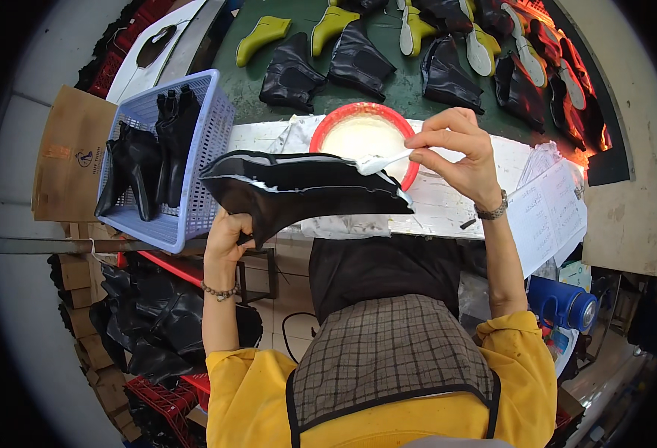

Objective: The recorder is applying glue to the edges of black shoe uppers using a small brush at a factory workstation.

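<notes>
A black boot upper (291,187) lies sideways in the air over the near edge of the white tabletop. My left hand (230,233) is closed round its left end, beneath. White paste-like glue streaks the upper's edges. My right hand (459,153) pinches the handle of a small white brush (383,161), whose head touches the upper's top edge near its right end. Just behind is a red bowl (343,112) of creamy white glue, its near part hidden by the upper.
At left stands a blue plastic crate (205,168) with black boots inside, beside a cardboard box (71,160). Black boot uppers (362,63) and yellow-green lasts (263,39) line a green surface behind. Papers (545,216) and a blue flask (563,302) are at right, where orange light glows.
</notes>
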Demonstrator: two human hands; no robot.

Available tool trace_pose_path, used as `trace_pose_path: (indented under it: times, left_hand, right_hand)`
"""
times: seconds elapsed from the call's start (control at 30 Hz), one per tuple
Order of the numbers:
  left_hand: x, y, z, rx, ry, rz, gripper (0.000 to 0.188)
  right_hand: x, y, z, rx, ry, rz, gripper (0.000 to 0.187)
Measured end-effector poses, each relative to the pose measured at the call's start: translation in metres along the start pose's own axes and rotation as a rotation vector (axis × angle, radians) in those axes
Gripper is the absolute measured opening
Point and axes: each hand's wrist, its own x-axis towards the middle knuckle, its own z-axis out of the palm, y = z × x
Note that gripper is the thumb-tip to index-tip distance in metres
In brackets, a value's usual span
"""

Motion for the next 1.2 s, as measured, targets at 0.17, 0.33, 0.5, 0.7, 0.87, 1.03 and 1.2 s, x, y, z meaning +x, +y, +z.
trace_pose_path:
  times: [0.17, 0.33, 0.5, 0.7, 0.87, 1.03, 1.2]
  left_hand:
    - [-0.001, 0.006, -0.006, 0.005, 0.028, 0.106, 0.036]
    - [0.001, 0.005, 0.002, 0.057, -0.059, 0.035, 0.031]
    - [-0.003, 0.005, 0.027, 0.137, -0.038, -0.048, 0.022]
    - [-0.006, -0.001, 0.041, 0.177, -0.079, -0.146, 0.024]
    - [-0.005, -0.006, 0.041, 0.167, -0.175, -0.214, 0.055]
    - [-0.01, 0.002, 0.052, 0.24, -0.149, -0.149, 0.044]
    - [-0.014, -0.003, 0.058, 0.318, -0.171, -0.063, 0.027]
  right_hand:
    - [-0.023, -0.008, -0.017, -0.054, -0.045, 0.061, 0.017]
    - [-0.018, -0.012, -0.02, -0.099, -0.027, 0.037, 0.017]
    - [-0.004, -0.011, -0.013, -0.066, -0.03, -0.021, 0.018]
    - [0.011, -0.013, -0.003, -0.02, -0.059, -0.087, 0.017]
    - [0.019, -0.014, 0.0, -0.004, -0.103, -0.098, 0.017]
    - [0.024, -0.016, -0.012, -0.025, -0.139, -0.061, 0.014]
    - [0.023, -0.018, -0.008, -0.033, -0.164, -0.052, 0.013]
